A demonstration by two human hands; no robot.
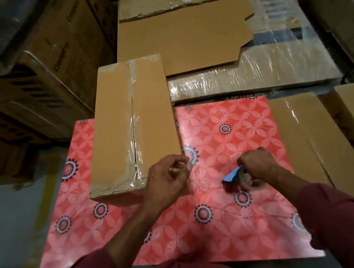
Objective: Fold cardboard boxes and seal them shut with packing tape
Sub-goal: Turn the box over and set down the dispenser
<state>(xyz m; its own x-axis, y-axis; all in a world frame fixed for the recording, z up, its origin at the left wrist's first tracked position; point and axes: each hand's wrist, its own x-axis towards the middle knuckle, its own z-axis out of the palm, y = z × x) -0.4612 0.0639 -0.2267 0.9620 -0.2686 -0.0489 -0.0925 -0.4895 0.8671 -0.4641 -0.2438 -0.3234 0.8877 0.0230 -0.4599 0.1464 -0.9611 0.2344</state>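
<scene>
Maroon sleeves nearest; left hand (pixel 167 174) pinches what looks like a clear tape end, right hand (pixel 258 163) grips tape roll (pixel 244 180) over red floral table (pixel 201 232). Cardboard box (pixel 124 129) at left, folded, top seam taped; near end probably still needs sealing. Flat cardboard (pixel 182 31) behind, unfolded.

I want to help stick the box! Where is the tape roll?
In the head view, the tape roll is right of center, held by the right hand over the red flowered sheet, right of the taped cardboard box.
</scene>
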